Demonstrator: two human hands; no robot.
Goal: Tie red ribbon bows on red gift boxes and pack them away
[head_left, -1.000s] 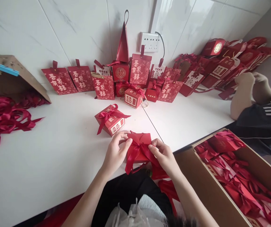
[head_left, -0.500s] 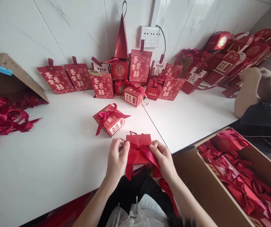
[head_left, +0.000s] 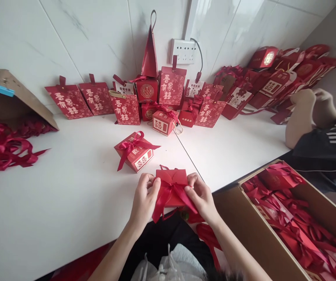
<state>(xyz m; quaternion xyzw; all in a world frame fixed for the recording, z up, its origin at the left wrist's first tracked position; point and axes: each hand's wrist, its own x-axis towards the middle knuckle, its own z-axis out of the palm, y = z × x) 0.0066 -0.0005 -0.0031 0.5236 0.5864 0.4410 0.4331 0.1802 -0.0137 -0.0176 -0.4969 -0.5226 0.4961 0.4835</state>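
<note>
A small red gift box (head_left: 171, 176) sits at the table's front edge, with a red satin ribbon (head_left: 168, 191) knotted across its top and two tails hanging toward me. My left hand (head_left: 145, 195) pinches the ribbon at the box's left side, thumb on top. On the right side, my right hand (head_left: 200, 195) pinches the ribbon between thumb and fingers. Twisted red cord shows behind and below the box. Just beyond stands a finished-looking box with a ribbon bow (head_left: 135, 151), apart from both hands.
Several red boxes and bags (head_left: 127, 109) line the tiled wall. Loose ribbons (head_left: 6, 152) spill from a cardboard box (head_left: 18, 93) at left. A carton (head_left: 232, 218) of ribboned boxes stands at right. Another person's bare arms (head_left: 305, 111) rest at the table's right side.
The ribbon's ends at the knot look pulled slightly further outward, and my right hand has shifted a little. The view has tilted slightly; the box stays in place.
</note>
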